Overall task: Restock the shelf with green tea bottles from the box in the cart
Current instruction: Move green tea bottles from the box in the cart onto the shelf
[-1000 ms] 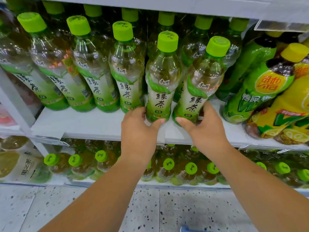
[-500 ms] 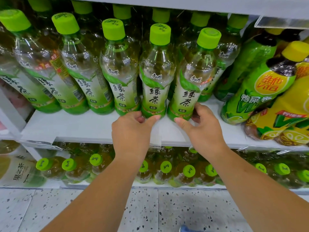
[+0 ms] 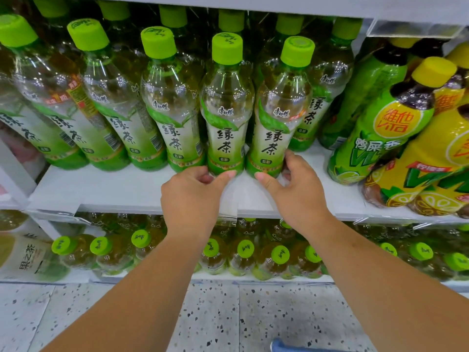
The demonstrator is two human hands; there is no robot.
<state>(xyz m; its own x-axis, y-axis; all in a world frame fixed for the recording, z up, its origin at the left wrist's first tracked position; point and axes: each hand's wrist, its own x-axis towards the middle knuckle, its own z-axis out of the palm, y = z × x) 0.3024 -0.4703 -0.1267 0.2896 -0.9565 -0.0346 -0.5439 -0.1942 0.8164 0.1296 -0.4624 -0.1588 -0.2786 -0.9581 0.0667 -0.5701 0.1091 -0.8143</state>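
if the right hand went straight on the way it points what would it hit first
The green tea bottle whose base the right hand grips; beyond it, probably the bottle behind, depth unclear.

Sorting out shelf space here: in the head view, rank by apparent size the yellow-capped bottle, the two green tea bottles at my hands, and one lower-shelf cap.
1. The yellow-capped bottle, though it may simply stand nearer.
2. The left tea bottle and right tea bottle, alike.
3. The lower-shelf cap.

On the white shelf [image 3: 121, 189], the left hand [image 3: 189, 199] grips the base of one green tea bottle [image 3: 225, 118] while the right hand [image 3: 297, 189] grips its neighbour [image 3: 281, 115].
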